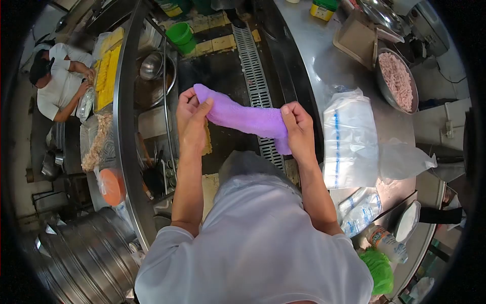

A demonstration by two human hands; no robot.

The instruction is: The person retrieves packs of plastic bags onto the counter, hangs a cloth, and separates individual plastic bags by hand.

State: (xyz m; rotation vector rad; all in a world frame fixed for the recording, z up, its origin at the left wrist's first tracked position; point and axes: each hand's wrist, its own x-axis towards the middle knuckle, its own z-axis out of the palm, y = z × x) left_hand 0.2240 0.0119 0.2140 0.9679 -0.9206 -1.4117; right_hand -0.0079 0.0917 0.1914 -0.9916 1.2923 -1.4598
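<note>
Holding a purple cloth point(243, 114) in mid-air, a person in a white shirt point(253, 243) is standing over a dark floor point(212, 68) between two work areas. The left grip point(192, 121) is clamping one end, thumb pressing on top, while the right grip point(299, 124) is pinching the other, a flap hanging below it. Between the two hands the cloth is forming a long band, its left end sitting higher, above the floor and part of a slotted drain grate point(250, 58) (the grate is running away from the person). On the right, a steel surface point(306, 38) is carrying a pile of plastic bags point(349, 137) with blue printing, and a metal bowl point(383, 90) is holding pale pink pieces point(397, 76). Beyond the left grip, a bright green bucket point(181, 38) is standing on the floor. At far left, a co-worker point(58, 86) in a dark cap is working beside rows of yellow pieces point(107, 76), both hands reaching close to them. Nearer, an orange round item point(111, 186) is lying beside a steel rail point(126, 126).
</note>
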